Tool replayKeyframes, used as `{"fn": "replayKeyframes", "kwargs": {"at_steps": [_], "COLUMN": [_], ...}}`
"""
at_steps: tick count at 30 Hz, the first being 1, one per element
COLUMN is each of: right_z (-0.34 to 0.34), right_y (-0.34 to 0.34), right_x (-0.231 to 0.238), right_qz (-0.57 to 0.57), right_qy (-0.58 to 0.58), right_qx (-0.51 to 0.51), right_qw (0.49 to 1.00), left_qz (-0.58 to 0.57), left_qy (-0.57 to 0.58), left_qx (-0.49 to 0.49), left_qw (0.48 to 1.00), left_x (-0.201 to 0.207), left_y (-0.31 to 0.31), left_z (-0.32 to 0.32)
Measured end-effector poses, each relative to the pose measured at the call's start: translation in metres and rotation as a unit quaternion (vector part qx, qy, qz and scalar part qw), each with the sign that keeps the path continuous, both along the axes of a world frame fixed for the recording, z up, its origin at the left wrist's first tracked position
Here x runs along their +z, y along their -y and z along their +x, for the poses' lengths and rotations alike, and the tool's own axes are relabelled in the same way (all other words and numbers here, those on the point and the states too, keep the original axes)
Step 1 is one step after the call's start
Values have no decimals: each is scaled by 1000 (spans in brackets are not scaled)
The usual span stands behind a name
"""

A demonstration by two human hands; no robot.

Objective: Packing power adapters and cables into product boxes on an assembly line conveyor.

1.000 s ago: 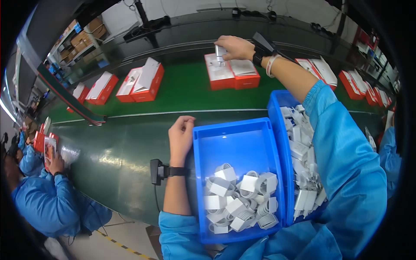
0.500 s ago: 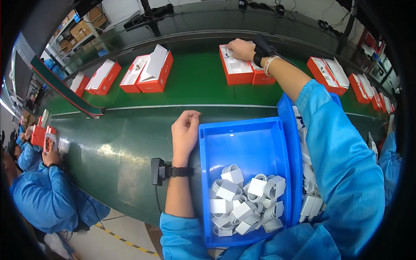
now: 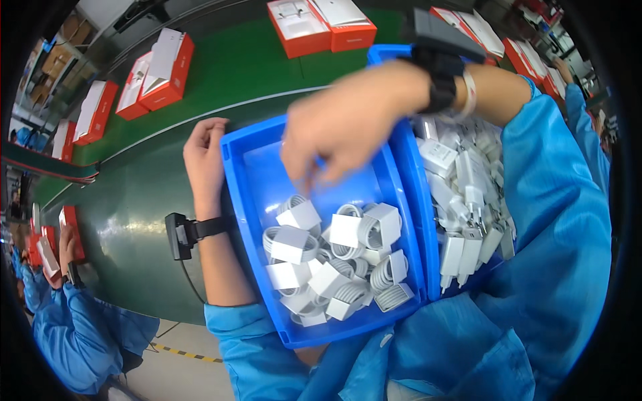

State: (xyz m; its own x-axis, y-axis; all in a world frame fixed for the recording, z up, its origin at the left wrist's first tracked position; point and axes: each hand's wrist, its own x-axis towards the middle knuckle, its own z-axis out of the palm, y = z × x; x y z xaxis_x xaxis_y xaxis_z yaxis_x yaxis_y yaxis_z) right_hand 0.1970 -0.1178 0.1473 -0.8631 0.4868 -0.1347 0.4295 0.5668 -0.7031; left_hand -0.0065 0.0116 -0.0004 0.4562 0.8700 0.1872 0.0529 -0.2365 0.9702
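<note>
My right hand [image 3: 354, 120] hangs over a blue bin [image 3: 234, 194], fingers pointing down towards the coiled white cables [image 3: 334, 281] inside it. Motion blurs its fingers, so I cannot make out whether anything is in them. Each cable coil has a white paper band. My left hand [image 3: 204, 157] rests at the bin's left side near its far corner, fingers loosely curled with nothing visible in them. A second blue bin [image 3: 414, 194], right of the first, holds many white plug chargers [image 3: 468, 180]; my right forearm passes over its far part.
Beyond a pale strip, a green belt carries open red-and-white boxes, such as one box [image 3: 301, 30] at the far middle and another [image 3: 150, 73] farther left. At the left, a co-worker in a blue sleeve [image 3: 80, 334] handles red boxes. A camera [image 3: 179, 235] is strapped to my left wrist.
My right hand has come back from the open box on the belt to above the cable bin. The whole view has tilted and shifted; my left hand remains beside the bin.
</note>
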Motion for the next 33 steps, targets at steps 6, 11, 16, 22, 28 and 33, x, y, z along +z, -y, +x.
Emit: {"fn": "replayKeyframes", "kwargs": {"at_steps": [6, 11, 16, 22, 28, 33], "right_z": [-6, -8, -16, -12, -16, 5], "right_y": [61, 58, 46, 42, 47, 24], "right_x": [-12, -10, -22, -20, -12, 1], "right_qz": [-21, -69, -157, -188, -149, -76], "right_qy": [70, 129, 85, 46, 139, 96], "right_qx": [10, -35, 19, 31, 62, -42], "right_qw": [997, 989, 984, 981, 977, 992], "left_qz": [-5, 9, 6, -12, 14, 7], "left_qy": [-37, -44, -53, -56, -29, -33], "left_qx": [-6, -15, -3, 17, 6, 2], "left_qw": [999, 999, 999, 998, 999, 999], "left_x": [7, 5, 3, 13, 12, 12], "left_y": [9, 11, 11, 16, 14, 12], "left_z": [9, 4, -2, -3, 1, 2]}}
